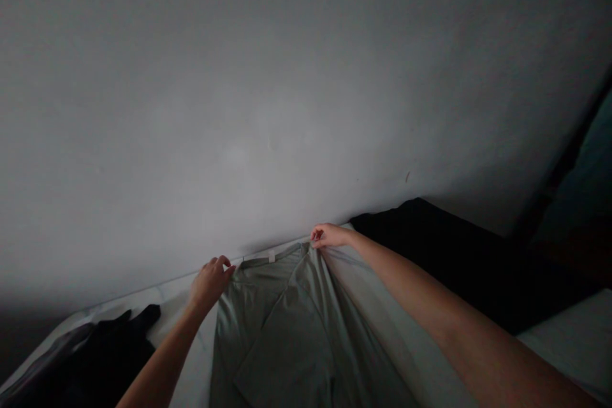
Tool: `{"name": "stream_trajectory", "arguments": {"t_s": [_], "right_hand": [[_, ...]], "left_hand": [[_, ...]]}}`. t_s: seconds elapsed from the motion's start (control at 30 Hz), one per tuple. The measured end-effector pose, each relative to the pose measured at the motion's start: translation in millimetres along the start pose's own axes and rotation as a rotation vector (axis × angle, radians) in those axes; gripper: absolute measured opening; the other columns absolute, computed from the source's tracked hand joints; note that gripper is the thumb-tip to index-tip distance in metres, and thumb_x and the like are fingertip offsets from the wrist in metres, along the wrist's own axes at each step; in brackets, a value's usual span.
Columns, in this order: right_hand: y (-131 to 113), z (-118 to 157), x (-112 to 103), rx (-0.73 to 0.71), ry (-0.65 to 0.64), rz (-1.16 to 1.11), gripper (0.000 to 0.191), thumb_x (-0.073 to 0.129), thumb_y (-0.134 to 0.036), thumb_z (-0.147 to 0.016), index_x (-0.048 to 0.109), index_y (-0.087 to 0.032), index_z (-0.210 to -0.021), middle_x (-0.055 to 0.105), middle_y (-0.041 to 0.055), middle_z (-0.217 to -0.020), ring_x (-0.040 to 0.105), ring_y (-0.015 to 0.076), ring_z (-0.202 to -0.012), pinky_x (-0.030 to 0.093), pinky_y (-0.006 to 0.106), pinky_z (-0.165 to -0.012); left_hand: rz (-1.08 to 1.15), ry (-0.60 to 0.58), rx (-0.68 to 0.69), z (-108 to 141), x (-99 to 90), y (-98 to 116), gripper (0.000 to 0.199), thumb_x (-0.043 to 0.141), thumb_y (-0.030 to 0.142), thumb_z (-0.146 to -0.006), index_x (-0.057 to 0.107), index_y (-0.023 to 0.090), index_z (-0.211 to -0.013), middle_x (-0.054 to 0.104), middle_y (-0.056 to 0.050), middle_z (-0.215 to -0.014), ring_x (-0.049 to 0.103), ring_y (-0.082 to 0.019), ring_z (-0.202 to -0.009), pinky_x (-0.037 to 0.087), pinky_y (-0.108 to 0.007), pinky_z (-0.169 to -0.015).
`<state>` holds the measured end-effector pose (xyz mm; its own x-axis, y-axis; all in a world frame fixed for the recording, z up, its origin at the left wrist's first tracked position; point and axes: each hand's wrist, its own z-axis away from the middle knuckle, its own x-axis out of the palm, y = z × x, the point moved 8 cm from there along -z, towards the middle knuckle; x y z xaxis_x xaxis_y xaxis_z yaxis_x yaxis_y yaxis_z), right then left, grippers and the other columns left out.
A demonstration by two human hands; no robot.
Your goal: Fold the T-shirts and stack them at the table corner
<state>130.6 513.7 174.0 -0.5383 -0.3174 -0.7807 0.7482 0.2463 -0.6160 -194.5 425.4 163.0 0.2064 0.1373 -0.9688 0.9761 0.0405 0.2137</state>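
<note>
- Left hand [211, 280] and right hand [329, 236] each pinch a shoulder of the grey-green top [287, 338], which hangs between and below them.
- Its neckline faces the wall [268, 108], long axis running toward the wearer; the frame cuts off its hem.
- Black cloths [454, 268] flank it, their details lost in shadow.

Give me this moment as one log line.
left hand pinches grey-green garment at one shoulder | right hand pinches its other shoulder | pale tag at neckline | pale sheet beneath | dark cloth at left, black cloth at right
</note>
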Motion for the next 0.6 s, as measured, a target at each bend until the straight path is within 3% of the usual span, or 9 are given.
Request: {"name": "stream_trajectory", "arguments": {"t_s": [0.1, 0.2, 0.3, 0.37, 0.47, 0.6], "right_hand": [[9, 12, -5, 0.118, -0.015, 0.039, 0.013, 0.072, -0.026, -0.076, 0.068, -0.015, -0.074, 0.067, 0.0012, -0.066, 0.058, 0.0124, -0.055, 0.045, 0.022, -0.053], [5, 36, -2, 0.203, -0.027, 0.082, 0.027, 0.065, -0.03, -0.082, 0.063, -0.015, -0.06, 0.063, 0.0025, -0.057, 0.057, 0.0126, -0.05, 0.042, 0.022, -0.05], [-8, 74, 6, 0.235, -0.032, 0.189, 0.026, 0.063, -0.033, -0.083, 0.067, -0.016, -0.063, 0.069, 0.0056, -0.064, 0.065, 0.0166, -0.061, 0.044, 0.023, -0.055], [-16, 102, 8, 0.25, 0.029, 0.35, 0.02, 0.064, -0.034, -0.082, 0.071, -0.017, -0.074, 0.073, 0.0092, -0.079, 0.069, 0.0224, -0.076, 0.047, 0.026, -0.062], [-24, 135, 12, 0.265, 0.166, 0.517, 0.023, 0.057, -0.033, -0.086, 0.071, -0.017, -0.093, 0.074, 0.0125, -0.097, 0.069, 0.0274, -0.093, 0.049, 0.032, -0.072], [-23, 146, 30, 0.258, 0.269, 0.488, 0.027, 0.046, -0.029, -0.093, 0.066, -0.015, -0.106, 0.072, 0.0125, -0.102, 0.068, 0.0271, -0.095, 0.049, 0.034, -0.074]], "left_hand": [[-0.064, 0.123, 0.07, 11, -18.3, 42, 0.019, 0.044, 0.03, -0.092, 0.062, 0.023, -0.095, 0.068, -0.006, -0.103, 0.06, -0.023, -0.099, 0.045, -0.032, -0.083], [0.068, 0.085, 0.218, 15, -15.1, 107, 0.018, 0.046, 0.027, -0.091, 0.063, 0.022, -0.094, 0.07, -0.004, -0.099, 0.061, -0.02, -0.097, 0.045, -0.03, -0.087], [0.165, 0.018, 0.308, 8, -1.9, 168, 0.019, 0.049, 0.029, -0.09, 0.065, 0.023, -0.098, 0.071, -0.003, -0.099, 0.062, -0.018, -0.099, 0.045, -0.029, -0.091], [0.173, -0.014, 0.299, -2, 9.4, 196, 0.022, 0.05, 0.031, -0.089, 0.065, 0.022, -0.102, 0.071, -0.005, -0.105, 0.062, -0.02, -0.104, 0.045, -0.03, -0.092], [0.162, -0.033, 0.234, -18, 26.2, 219, 0.029, 0.051, 0.035, -0.087, 0.065, 0.019, -0.107, 0.07, -0.011, -0.113, 0.06, -0.025, -0.112, 0.045, -0.035, -0.094], [0.159, -0.058, 0.116, -32, 46.5, 224, 0.039, 0.05, 0.042, -0.087, 0.065, 0.013, -0.108, 0.068, -0.019, -0.115, 0.06, -0.031, -0.114, 0.045, -0.041, -0.094]]}}
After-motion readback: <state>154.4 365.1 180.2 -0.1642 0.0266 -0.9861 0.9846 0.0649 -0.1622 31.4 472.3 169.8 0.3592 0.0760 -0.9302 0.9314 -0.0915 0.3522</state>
